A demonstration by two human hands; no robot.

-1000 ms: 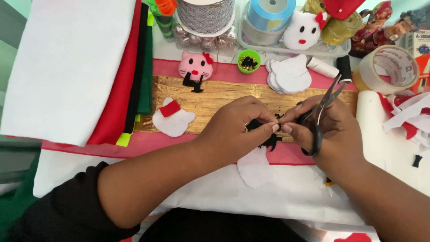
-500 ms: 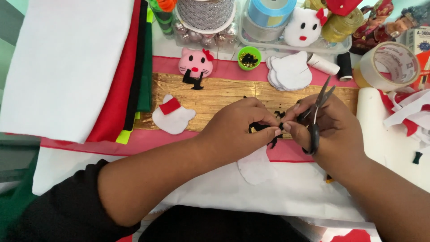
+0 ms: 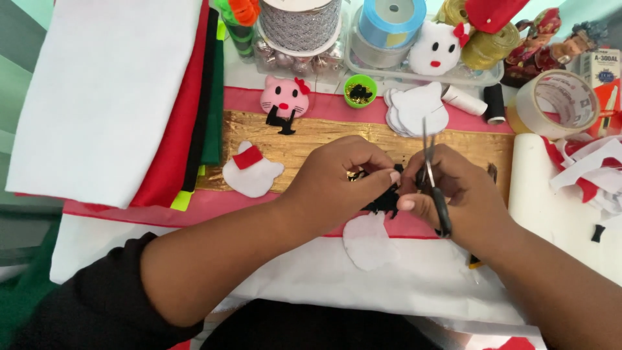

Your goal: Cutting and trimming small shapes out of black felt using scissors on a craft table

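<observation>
My left hand (image 3: 340,178) pinches a small piece of black felt (image 3: 387,199) over the gold strip at the table's middle. My right hand (image 3: 463,194) grips black-handled scissors (image 3: 429,165), blades pointing up and away, right against the black piece. Just below both hands lies a white felt cat-head shape (image 3: 368,243) on the white cloth. Much of the black piece is hidden by my fingers.
A white cat face with a red bow (image 3: 251,170) and a pink cat face (image 3: 284,97) lie to the left. Stacked felt sheets (image 3: 110,91) fill the left side. Ribbon spools (image 3: 389,23), a green cup (image 3: 360,91), white cut-outs (image 3: 418,109) and a tape roll (image 3: 557,104) line the back.
The scissors have swung from leaning right to nearly upright and closer to my left hand. Both hands stay together over the black felt.
</observation>
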